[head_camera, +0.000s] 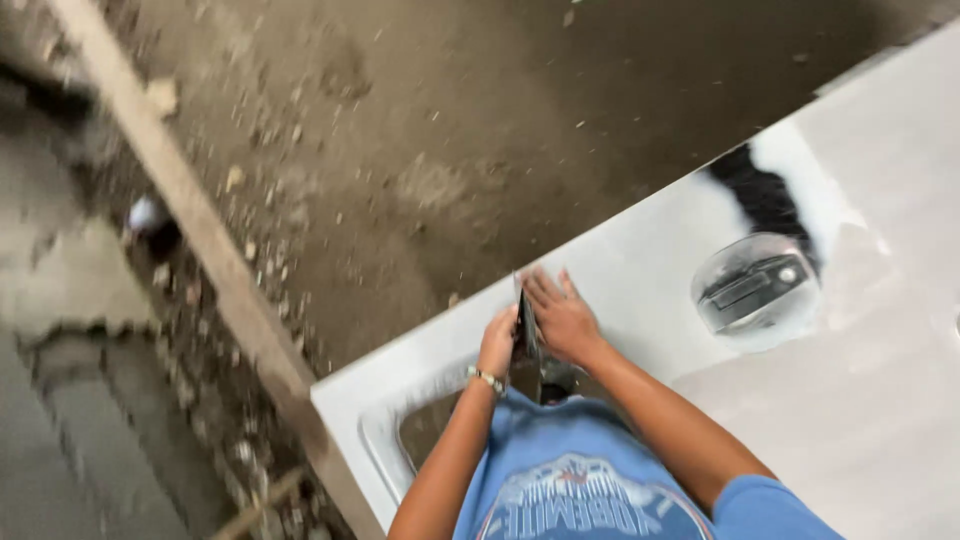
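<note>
Nearest the camera, the person's blue printed shirt (575, 490) fills the bottom of the head view, with both bare forearms reaching up and away from it. Just beyond the shirt lies the white counter (880, 400), a glossy slab whose long front edge runs diagonally from lower left to upper right. A rounded rectangular cutout (420, 435) opens in the slab right beside the person's left arm, close to the slab's corner, leaving only a narrow strip of white between the opening and the outer edge.

The left hand (497, 340), with a metal bracelet (487, 378) at the wrist, has its fingers wrapped shut around a thin dark flat tool (527, 330), held upright on edge near the counter's front rim. The right hand (562, 315) rests against the other face of the tool, its fingers spread apart and laid flat, pointing toward the rim; it presses rather than grips.

To the right, well apart from the hands, a round clear-covered fitting (757, 290) sits on the broad open stretch of counter.

Beyond the rim, the dirt floor (450, 120) spreads out, strewn with rubble. A long wooden plank (190, 210) crosses it diagonally at the left, passing close by the counter's corner
</note>
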